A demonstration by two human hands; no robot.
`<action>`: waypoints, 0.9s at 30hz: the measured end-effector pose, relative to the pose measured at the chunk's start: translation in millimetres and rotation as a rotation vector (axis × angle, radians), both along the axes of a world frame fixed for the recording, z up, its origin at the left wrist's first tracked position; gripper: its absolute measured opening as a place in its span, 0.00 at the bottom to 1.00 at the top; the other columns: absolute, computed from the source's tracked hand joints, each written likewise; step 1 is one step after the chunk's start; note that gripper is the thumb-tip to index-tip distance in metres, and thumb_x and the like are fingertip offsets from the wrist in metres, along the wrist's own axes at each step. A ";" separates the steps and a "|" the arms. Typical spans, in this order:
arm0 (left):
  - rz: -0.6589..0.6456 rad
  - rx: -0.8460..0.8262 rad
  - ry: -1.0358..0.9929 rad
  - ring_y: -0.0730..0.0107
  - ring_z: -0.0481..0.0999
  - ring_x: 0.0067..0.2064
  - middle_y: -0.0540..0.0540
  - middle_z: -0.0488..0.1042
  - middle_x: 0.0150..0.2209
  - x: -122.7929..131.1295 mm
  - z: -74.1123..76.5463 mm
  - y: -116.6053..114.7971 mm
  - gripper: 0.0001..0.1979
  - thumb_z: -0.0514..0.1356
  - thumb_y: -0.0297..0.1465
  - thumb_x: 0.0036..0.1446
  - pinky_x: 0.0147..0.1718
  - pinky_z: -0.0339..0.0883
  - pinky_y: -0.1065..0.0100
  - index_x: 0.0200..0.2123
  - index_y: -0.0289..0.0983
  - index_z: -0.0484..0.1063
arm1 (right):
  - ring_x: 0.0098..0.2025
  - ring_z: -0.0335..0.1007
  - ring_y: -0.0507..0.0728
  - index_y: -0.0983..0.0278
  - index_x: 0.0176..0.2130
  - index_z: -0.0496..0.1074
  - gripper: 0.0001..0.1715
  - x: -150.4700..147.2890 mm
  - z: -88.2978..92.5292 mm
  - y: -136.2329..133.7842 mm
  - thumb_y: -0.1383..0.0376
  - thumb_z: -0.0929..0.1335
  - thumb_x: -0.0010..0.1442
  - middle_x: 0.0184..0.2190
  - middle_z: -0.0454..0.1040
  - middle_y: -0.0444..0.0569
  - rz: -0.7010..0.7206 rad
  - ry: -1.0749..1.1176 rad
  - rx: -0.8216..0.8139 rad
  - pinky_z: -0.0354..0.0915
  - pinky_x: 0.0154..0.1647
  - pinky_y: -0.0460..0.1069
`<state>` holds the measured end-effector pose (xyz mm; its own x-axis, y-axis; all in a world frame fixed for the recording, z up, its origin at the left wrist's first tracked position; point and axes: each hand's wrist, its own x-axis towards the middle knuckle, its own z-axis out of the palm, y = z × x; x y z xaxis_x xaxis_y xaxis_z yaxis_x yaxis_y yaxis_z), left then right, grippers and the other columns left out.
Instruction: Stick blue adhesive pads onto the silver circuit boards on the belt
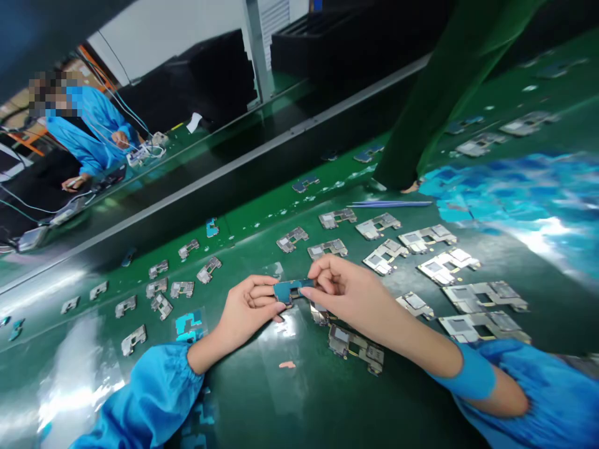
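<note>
We pinch a small blue board between both hands, the left hand closed on its left end and the right hand closed on its right end, above the glossy green belt; just under our right hand lie flat metal frames, silvery and stamped with cut-out windows; other frames spread beyond and right of it, apart; left of our left hand lies a scrap of blue film; beyond our right hand is a thin violet stick; far past our left hand is a person in a blue coat.
</note>
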<state>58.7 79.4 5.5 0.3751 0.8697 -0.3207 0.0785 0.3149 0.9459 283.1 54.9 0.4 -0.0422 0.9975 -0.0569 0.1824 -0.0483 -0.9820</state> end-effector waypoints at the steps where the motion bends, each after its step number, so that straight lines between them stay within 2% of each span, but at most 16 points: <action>1: -0.002 0.039 0.016 0.63 0.84 0.33 0.41 0.84 0.38 -2.4 2.2 5.8 0.24 0.75 0.33 0.48 0.32 0.80 0.67 0.46 0.33 0.72 | 0.25 0.62 0.51 0.59 0.36 0.68 0.12 0.2 1.5 0.7 0.57 0.72 0.59 0.24 0.60 0.37 -0.008 0.026 0.014 0.66 0.28 0.48; 3: 0.007 0.232 0.163 0.62 0.84 0.35 0.40 0.84 0.38 -5.8 12.2 30.8 0.24 0.72 0.36 0.51 0.34 0.79 0.65 0.48 0.33 0.72 | 0.30 0.69 0.54 0.60 0.38 0.69 0.14 1.9 6.4 2.2 0.53 0.71 0.60 0.27 0.66 0.42 -0.063 0.069 0.046 0.70 0.32 0.50; 5: 0.036 0.489 0.416 0.61 0.84 0.36 0.41 0.84 0.37 -4.9 28.9 72.0 0.21 0.71 0.36 0.54 0.38 0.77 0.64 0.47 0.32 0.73 | 0.35 0.75 0.58 0.61 0.42 0.70 0.17 4.8 11.4 3.1 0.51 0.69 0.62 0.33 0.72 0.48 -0.129 0.018 0.075 0.72 0.35 0.52; 8: 0.072 0.611 0.609 0.54 0.82 0.42 0.38 0.82 0.36 1.3 53.2 137.5 0.16 0.71 0.31 0.53 0.47 0.73 0.57 0.43 0.28 0.76 | 0.40 0.77 0.63 0.61 0.42 0.71 0.14 7.5 13.6 1.1 0.54 0.69 0.63 0.39 0.77 0.54 -0.129 -0.250 0.263 0.74 0.39 0.57; 10: 0.092 0.652 0.689 0.45 0.75 0.54 0.32 0.80 0.44 0.4 61.4 155.2 0.15 0.72 0.28 0.51 0.57 0.64 0.50 0.41 0.27 0.78 | 0.46 0.77 0.66 0.61 0.42 0.73 0.11 5.5 11.1 -2.9 0.57 0.68 0.64 0.40 0.79 0.56 -0.030 -0.428 0.491 0.73 0.48 0.61; 11: 0.107 0.668 0.720 0.42 0.71 0.59 0.30 0.78 0.49 -2.8 62.9 149.1 0.16 0.72 0.28 0.52 0.61 0.59 0.47 0.43 0.27 0.78 | 0.49 0.76 0.67 0.62 0.44 0.74 0.11 3.6 9.2 -5.5 0.58 0.68 0.65 0.41 0.80 0.57 0.039 -0.496 0.591 0.70 0.53 0.63; 13: 0.053 0.729 0.774 0.41 0.65 0.64 0.31 0.73 0.57 -12.8 60.2 101.6 0.18 0.70 0.33 0.55 0.63 0.55 0.45 0.47 0.30 0.78 | 0.55 0.74 0.68 0.64 0.50 0.74 0.15 -0.7 5.0 -10.6 0.59 0.67 0.68 0.45 0.80 0.59 0.163 -0.599 0.716 0.64 0.61 0.66; 14: 0.011 0.761 0.795 0.43 0.66 0.63 0.33 0.74 0.57 -18.0 55.2 61.9 0.18 0.69 0.36 0.57 0.63 0.56 0.46 0.49 0.32 0.77 | 0.56 0.73 0.67 0.65 0.53 0.73 0.17 -2.2 2.8 -12.5 0.60 0.66 0.69 0.47 0.80 0.59 0.198 -0.636 0.751 0.61 0.64 0.67; 16: -0.379 0.969 0.883 0.40 0.67 0.64 0.32 0.71 0.61 -26.6 35.7 -35.7 0.26 0.65 0.45 0.61 0.61 0.61 0.43 0.55 0.33 0.73 | 0.57 0.73 0.67 0.66 0.56 0.71 0.19 -2.5 -1.9 -13.4 0.61 0.65 0.70 0.49 0.80 0.59 0.196 -0.669 0.800 0.59 0.65 0.68; 17: -0.485 1.060 0.941 0.38 0.65 0.65 0.29 0.68 0.64 -30.0 22.0 -85.6 0.31 0.63 0.45 0.62 0.61 0.61 0.41 0.61 0.31 0.69 | 0.56 0.74 0.67 0.66 0.56 0.71 0.20 -1.1 -4.1 -12.3 0.60 0.64 0.70 0.49 0.80 0.59 0.174 -0.672 0.814 0.60 0.64 0.67; 19: -0.522 1.257 1.018 0.37 0.67 0.65 0.27 0.68 0.64 -35.7 -5.5 -168.7 0.29 0.62 0.41 0.65 0.61 0.63 0.40 0.63 0.30 0.65 | 0.55 0.75 0.68 0.66 0.55 0.72 0.21 4.3 -7.0 -8.6 0.58 0.64 0.70 0.49 0.80 0.60 0.116 -0.661 0.822 0.62 0.63 0.67; 20: -0.552 1.326 0.999 0.39 0.70 0.64 0.30 0.71 0.63 -38.8 -14.3 -197.4 0.24 0.62 0.37 0.65 0.61 0.64 0.41 0.60 0.32 0.68 | 0.54 0.75 0.69 0.66 0.54 0.73 0.21 7.4 -6.7 -7.3 0.56 0.64 0.69 0.49 0.80 0.60 0.085 -0.654 0.803 0.64 0.61 0.66; 22: -0.565 1.273 0.876 0.50 0.77 0.58 0.38 0.78 0.57 -48.7 -12.5 -226.8 0.15 0.61 0.33 0.66 0.59 0.70 0.52 0.54 0.35 0.72 | 0.53 0.76 0.69 0.64 0.52 0.74 0.20 9.9 -1.1 -9.5 0.55 0.63 0.69 0.49 0.80 0.59 0.014 -0.647 0.717 0.69 0.56 0.64; 24: -0.448 0.996 0.717 0.64 0.84 0.47 0.45 0.84 0.45 -70.9 16.8 -227.3 0.09 0.58 0.32 0.69 0.50 0.77 0.68 0.49 0.37 0.75 | 0.52 0.78 0.68 0.62 0.50 0.74 0.18 -0.7 10.2 -21.9 0.56 0.63 0.70 0.48 0.81 0.56 -0.015 -0.637 0.620 0.73 0.51 0.60; 25: -0.323 0.823 0.652 0.70 0.85 0.40 0.48 0.85 0.39 -88.8 37.8 -221.4 0.10 0.55 0.32 0.70 0.42 0.78 0.74 0.47 0.37 0.76 | 0.51 0.79 0.67 0.61 0.50 0.75 0.17 -13.5 16.1 -32.4 0.57 0.63 0.70 0.47 0.82 0.55 0.015 -0.632 0.593 0.74 0.49 0.59; 27: 0.097 0.627 0.706 0.72 0.84 0.29 0.49 0.85 0.33 -137.4 79.4 -206.1 0.14 0.53 0.34 0.72 0.28 0.77 0.75 0.41 0.38 0.78 | 0.50 0.80 0.65 0.61 0.50 0.76 0.17 -55.3 24.2 -59.8 0.58 0.63 0.70 0.48 0.82 0.54 0.200 -0.628 0.603 0.74 0.51 0.59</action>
